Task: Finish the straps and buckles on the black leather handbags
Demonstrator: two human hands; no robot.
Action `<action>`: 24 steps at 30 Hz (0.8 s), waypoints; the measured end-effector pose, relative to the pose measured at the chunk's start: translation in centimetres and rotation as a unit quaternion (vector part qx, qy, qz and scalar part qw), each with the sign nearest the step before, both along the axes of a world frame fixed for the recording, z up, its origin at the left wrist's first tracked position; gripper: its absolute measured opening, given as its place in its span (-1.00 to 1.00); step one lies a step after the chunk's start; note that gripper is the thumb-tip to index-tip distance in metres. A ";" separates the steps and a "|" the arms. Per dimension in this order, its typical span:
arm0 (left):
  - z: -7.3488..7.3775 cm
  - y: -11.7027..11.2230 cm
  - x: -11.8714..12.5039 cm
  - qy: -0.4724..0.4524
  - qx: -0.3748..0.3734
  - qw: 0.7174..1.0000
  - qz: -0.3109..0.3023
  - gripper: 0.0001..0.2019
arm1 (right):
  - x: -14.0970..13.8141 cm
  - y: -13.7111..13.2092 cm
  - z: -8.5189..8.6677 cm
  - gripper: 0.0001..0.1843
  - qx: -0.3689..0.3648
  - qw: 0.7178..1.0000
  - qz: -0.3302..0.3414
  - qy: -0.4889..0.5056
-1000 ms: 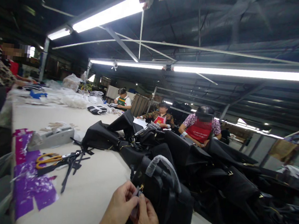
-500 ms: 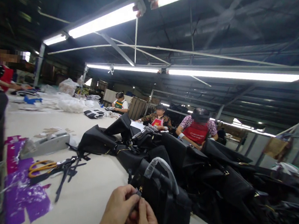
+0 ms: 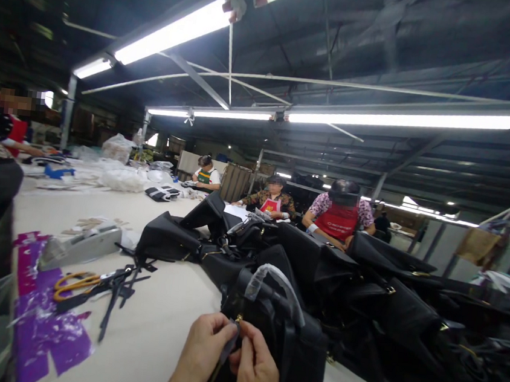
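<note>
A black handbag stands before me, its top handle wrapped in clear plastic film. My left hand is closed at the bag's front, pinching a narrow greyish strip between thumb and fingers. Close beside it, my right hand has its fingertips pressed together near a small gold metal fitting on the bag. What lies between the right fingertips is too small and covered to make out.
Black bags are heaped across the table. To the left lie yellow-handled scissors, black straps, purple plastic sheeting and a grey tape dispenser. Co-workers in aprons sit at the far side; another person stands left.
My right hand has shifted slightly right and its fingertips have risen toward the gold fitting. More of the greyish strip shows below my left fingers. The view has tilted a little.
</note>
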State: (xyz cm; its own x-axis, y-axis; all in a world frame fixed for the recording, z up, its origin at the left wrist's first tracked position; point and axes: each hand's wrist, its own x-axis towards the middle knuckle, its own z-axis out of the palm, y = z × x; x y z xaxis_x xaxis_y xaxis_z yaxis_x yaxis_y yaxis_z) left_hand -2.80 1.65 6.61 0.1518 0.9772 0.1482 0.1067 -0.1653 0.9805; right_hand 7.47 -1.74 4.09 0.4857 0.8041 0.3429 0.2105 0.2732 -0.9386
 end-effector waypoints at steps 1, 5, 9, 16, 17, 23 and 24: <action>0.0 0.0 0.0 0.002 0.004 1.000 0.003 -0.71 | 0.2 0.1 0.0 -0.53 -0.014 1.000 0.016 0.006; 0.1 -0.2 0.1 0.007 0.014 1.000 0.015 -0.70 | 0.3 0.0 -0.2 -0.46 -0.060 0.994 0.062 0.062; 0.1 -0.6 0.2 0.006 0.018 1.000 0.019 -0.68 | 0.0 -0.2 0.0 -0.44 -0.088 0.991 0.068 0.068; 0.3 -0.7 0.2 0.061 0.053 0.996 0.028 -0.76 | -0.2 0.3 1.2 -0.42 -0.106 0.986 0.065 0.110; 0.3 -0.6 0.1 0.075 0.055 0.995 0.024 -0.78 | -0.2 0.4 1.3 -0.44 -0.106 0.987 0.060 0.105; 1.5 0.3 -0.7 0.156 0.054 0.986 0.019 -0.85 | 0.2 0.6 1.0 -0.57 -0.091 0.994 0.045 0.039; 1.8 0.3 -0.8 0.173 0.053 0.983 0.019 -0.85 | 0.2 0.6 0.9 -0.58 -0.091 0.994 0.042 0.032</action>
State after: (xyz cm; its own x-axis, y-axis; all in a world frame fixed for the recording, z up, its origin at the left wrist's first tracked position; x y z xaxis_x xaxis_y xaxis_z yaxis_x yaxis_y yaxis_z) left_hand -3.57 1.93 8.44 0.1742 0.9650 0.1959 0.4387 -0.2542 0.8619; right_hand 7.70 -1.14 4.99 0.4302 0.8886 0.1590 0.1317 0.1125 -0.9849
